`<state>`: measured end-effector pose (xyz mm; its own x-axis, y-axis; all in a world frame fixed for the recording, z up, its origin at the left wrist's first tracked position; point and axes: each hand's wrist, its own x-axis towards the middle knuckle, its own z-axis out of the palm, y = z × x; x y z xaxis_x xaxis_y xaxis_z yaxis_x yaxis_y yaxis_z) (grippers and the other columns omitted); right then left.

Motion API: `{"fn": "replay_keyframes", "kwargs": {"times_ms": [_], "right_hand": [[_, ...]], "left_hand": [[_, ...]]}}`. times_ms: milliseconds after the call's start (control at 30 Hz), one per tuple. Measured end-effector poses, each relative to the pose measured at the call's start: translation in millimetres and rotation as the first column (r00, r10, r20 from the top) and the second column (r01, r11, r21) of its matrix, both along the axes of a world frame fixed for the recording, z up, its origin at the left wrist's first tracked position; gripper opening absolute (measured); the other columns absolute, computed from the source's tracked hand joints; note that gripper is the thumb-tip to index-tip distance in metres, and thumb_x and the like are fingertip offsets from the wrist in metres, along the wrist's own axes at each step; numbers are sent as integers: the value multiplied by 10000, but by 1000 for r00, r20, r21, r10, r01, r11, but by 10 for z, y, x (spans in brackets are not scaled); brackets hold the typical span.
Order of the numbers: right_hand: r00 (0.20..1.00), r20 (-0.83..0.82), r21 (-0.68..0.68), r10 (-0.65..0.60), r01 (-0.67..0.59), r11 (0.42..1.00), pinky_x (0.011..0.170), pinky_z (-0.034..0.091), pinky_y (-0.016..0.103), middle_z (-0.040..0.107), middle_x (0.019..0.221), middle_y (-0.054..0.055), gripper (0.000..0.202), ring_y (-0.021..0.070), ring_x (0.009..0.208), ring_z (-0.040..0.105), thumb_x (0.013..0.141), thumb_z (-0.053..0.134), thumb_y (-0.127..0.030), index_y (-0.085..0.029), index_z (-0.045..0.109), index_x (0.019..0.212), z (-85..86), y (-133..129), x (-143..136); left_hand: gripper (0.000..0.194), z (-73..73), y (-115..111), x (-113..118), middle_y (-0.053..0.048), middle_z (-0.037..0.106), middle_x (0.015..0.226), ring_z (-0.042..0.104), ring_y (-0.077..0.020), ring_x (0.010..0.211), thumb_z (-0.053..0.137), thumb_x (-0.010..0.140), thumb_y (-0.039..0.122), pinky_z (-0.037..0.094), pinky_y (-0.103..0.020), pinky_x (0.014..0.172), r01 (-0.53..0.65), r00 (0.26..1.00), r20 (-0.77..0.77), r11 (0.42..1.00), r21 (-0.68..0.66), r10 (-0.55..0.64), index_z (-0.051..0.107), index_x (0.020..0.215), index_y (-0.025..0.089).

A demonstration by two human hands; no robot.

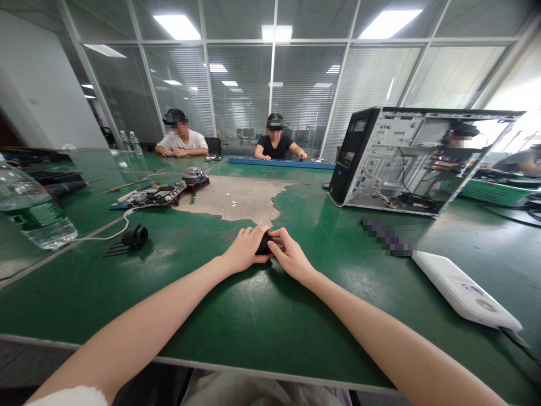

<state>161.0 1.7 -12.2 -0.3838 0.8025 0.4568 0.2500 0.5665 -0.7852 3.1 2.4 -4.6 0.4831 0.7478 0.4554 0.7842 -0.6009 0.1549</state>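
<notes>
Both hands meet over the green table (236, 316), near the middle of the view. A small black object (264, 245) sits between them, mostly covered by fingers, so its kind cannot be made out. My left hand (245, 248) is closed around its left side. From the right, my right hand (289, 252) pinches the same object with thumb and fingers. To the left lies a black part with a round opening and flat prongs (134, 237), apart from my hands.
An opened computer case (359, 158) stands at right, behind a white oblong device (469, 290) with a cable. Leftward are a circuit board (152, 194) and a water bottle (38, 211). A green basket (490, 193) is far right. Several people sit around the table.
</notes>
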Motion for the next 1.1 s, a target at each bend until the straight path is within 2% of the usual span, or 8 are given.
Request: {"fn": "replay_keyframes", "kwargs": {"times_ms": [167, 367, 600, 833, 1100], "right_hand": [[1000, -5, -5, -19, 19, 1000, 641, 491, 245, 518, 987, 40, 175, 143, 902, 546, 783, 435, -257, -212, 434, 952, -33, 21, -5], [999, 13, -21, -42, 43, 999, 670, 494, 270, 505, 1078, 75, 283, 151, 915, 544, 788, 435, -258, -206, 425, 1065, -55, 40, -2], [1000, 11, -11, 2, -1, 1000, 675, 488, 256, 523, 975, 36, 201, 135, 879, 547, 784, 436, -258, -211, 439, 979, 9, -14, 4], [1000, 9, -13, -14, 14, 1000, 651, 487, 259, 525, 982, 37, 178, 140, 875, 553, 788, 426, -245, -215, 431, 963, -4, 3, -8], [999, 39, -24, -38, 39, 999, 690, 488, 295, 502, 1079, 83, 297, 155, 898, 543, 792, 428, -255, -199, 417, 1084, -41, 29, -1]], "left_hand": [[591, -3, 2, -4, -69, 467, 1150, 461, -233, 941, 599, 659, 341, 334, -350, 791, 6, 1000, -2, 1000, 10, -6, 303, 1148, 192], [596, 6, 2, 0, -70, 473, 1136, 455, -235, 948, 599, 657, 342, 333, -353, 796, 5, 1000, 1, 1000, 5, -5, 301, 1150, 190], [599, 5, -6, 8, -68, 464, 1142, 456, -229, 949, 602, 646, 305, 328, -353, 794, -10, 1000, 5, 1000, -21, 10, 301, 1153, 203], [594, 16, -15, 5, -74, 464, 1143, 456, -234, 953, 596, 656, 330, 328, -360, 797, -2, 1000, 5, 1000, -22, 2, 301, 1155, 199], [610, 10, -5, 6, -74, 460, 1155, 455, -235, 955, 609, 646, 323, 330, -357, 802, 1, 1000, -6, 1000, -4, -1, 299, 1154, 190]]}}
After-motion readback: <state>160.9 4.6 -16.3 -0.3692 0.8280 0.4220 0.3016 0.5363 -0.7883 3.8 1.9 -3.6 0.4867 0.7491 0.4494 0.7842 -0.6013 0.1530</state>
